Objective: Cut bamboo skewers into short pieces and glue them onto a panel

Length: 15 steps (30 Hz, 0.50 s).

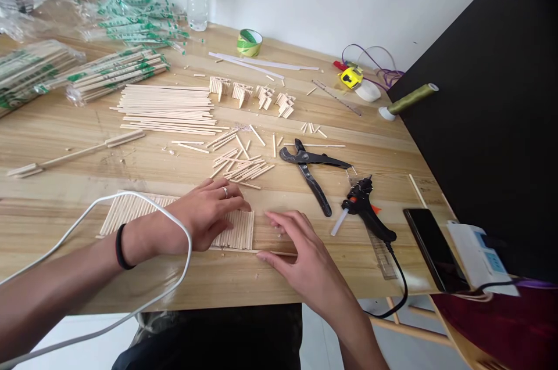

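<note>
A flat panel of short wooden sticks, laid side by side, lies near the table's front edge. My left hand rests over its right part, fingers bent and apart, fingertips near the right end. Beneath the panel's lower edge runs a long thin stick that extends beyond it to the right. Beside that end is my right hand, thumb and fingers apart, the thumb tip at the long stick. Loose cut sticks lie just behind my left hand. A white cable crosses over my left forearm.
Black cutters and a glue gun lie to the right, near a phone. Farther back are long sticks, small stick assemblies, bagged sticks, a tape roll, a bottle and a tape measure.
</note>
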Tool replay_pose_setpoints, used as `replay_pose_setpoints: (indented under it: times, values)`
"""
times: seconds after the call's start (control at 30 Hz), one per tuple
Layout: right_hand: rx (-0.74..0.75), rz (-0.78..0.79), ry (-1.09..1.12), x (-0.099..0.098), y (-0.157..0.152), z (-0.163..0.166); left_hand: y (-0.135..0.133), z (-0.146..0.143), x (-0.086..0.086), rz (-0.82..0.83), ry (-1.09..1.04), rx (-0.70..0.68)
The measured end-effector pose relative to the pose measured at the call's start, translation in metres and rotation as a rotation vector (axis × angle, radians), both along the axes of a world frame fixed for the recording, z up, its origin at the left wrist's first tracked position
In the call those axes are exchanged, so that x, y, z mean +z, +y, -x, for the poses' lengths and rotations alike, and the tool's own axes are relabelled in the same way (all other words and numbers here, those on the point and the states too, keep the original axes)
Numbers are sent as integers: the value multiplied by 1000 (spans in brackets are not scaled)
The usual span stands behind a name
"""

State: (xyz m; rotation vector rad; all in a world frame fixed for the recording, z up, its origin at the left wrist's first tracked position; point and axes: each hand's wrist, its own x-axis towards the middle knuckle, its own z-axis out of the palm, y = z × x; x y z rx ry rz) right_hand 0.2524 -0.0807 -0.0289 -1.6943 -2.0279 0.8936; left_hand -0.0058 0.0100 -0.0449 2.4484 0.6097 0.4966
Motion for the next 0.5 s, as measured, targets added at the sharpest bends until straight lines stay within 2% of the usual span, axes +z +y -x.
replay_pose_setpoints:
  times: [0.17, 0.5]
  values:
    - [62, 96, -34, 6, 14, 3, 0, 0, 1, -4, -4, -3]
    - [85, 39, -9, 6, 18, 6, -1, -2, 3, 25, 55, 20]
